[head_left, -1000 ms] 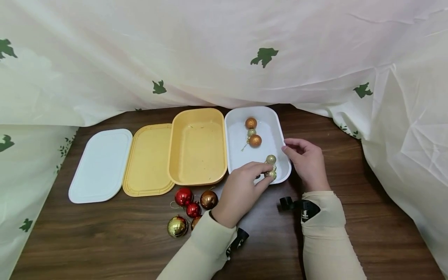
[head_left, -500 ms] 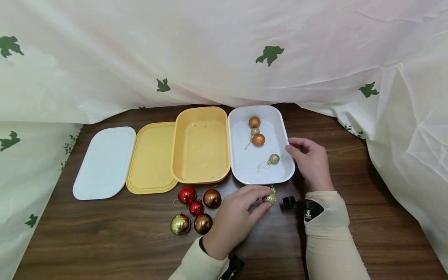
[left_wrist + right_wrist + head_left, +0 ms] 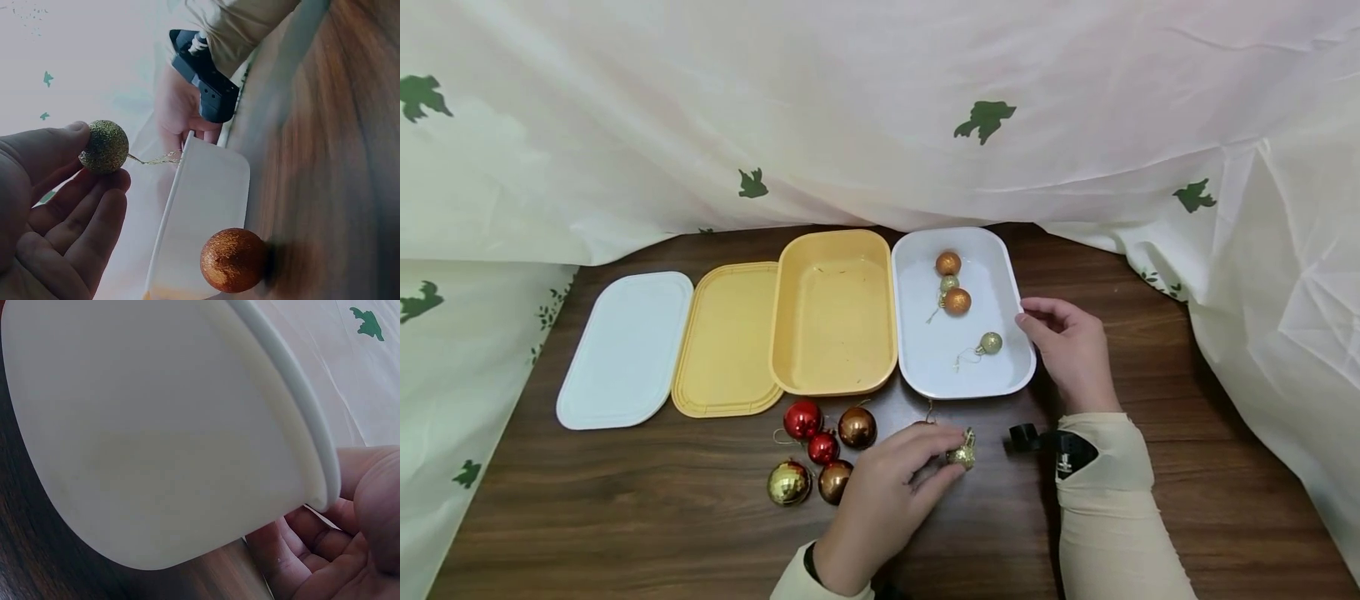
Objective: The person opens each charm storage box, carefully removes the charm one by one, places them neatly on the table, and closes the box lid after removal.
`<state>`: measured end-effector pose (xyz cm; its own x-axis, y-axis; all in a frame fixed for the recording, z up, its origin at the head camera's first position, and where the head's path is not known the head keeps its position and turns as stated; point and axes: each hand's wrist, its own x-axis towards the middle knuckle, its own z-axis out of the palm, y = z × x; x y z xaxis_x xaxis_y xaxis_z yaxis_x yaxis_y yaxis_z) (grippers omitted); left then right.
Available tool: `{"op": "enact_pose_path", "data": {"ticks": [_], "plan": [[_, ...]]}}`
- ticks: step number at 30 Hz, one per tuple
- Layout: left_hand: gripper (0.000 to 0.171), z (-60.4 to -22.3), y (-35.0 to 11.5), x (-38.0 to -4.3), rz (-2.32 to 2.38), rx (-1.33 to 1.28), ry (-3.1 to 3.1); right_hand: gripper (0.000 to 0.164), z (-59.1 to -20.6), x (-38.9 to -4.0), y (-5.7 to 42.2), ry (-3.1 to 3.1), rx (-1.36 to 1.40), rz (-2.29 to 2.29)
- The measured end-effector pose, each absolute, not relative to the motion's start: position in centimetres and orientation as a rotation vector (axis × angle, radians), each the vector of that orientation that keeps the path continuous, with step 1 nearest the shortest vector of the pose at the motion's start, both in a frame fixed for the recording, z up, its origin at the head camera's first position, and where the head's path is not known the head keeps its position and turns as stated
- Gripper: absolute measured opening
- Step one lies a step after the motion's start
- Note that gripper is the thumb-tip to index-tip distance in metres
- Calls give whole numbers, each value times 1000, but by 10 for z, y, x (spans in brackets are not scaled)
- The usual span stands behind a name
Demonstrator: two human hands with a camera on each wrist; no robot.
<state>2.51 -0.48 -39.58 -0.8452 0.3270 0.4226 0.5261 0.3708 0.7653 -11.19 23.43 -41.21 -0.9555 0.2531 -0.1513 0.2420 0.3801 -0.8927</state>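
Between thumb and fingers, my left hand point(image 3: 895, 483) holds a small gold glitter bauble point(image 3: 105, 147) above the table, in front of the white tub point(image 3: 958, 387). An orange glitter bauble point(image 3: 232, 259) sits beside that tub in the left wrist view; the head view has it mostly hidden behind the left hand. At the tub's right rim, my right hand point(image 3: 1071, 354) grips the edge with thumb and fingers. Inside the tub lie two orange glitter baubles point(image 3: 957, 302), a gold one between them, and another gold bauble point(image 3: 991, 342) with a string loop.
Left of the white tub stands a yellow tub point(image 3: 835, 333). Further left lie a yellow lid point(image 3: 730, 342) and a white lid point(image 3: 625, 350). Several shiny baubles, red point(image 3: 802, 419), brown point(image 3: 857, 427) and gold point(image 3: 789, 482), rest in front. A white curtain point(image 3: 850, 108) hangs behind.
My left hand has come out of the white tub towards the person, holding a gold bauble; a gold bauble lies in the tub's front part. My right hand has stayed at the rim.
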Motion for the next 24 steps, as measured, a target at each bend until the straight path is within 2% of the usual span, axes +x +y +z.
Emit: {"op": "enact_pose_path", "data": {"ticks": [11, 16, 24], "plan": [[23, -411, -26, 45, -1427, -705, -2479, 31, -414, -111, 233, -2561, -469, 1697], [28, -418, -36, 51, -1441, -685, -2473, 30, -414, -111, 231, -2553, -459, 1699], [26, -423, -46, 51, -1239, -624, -2535, 30, -413, -112, 231, -2556, -450, 1691]]}}
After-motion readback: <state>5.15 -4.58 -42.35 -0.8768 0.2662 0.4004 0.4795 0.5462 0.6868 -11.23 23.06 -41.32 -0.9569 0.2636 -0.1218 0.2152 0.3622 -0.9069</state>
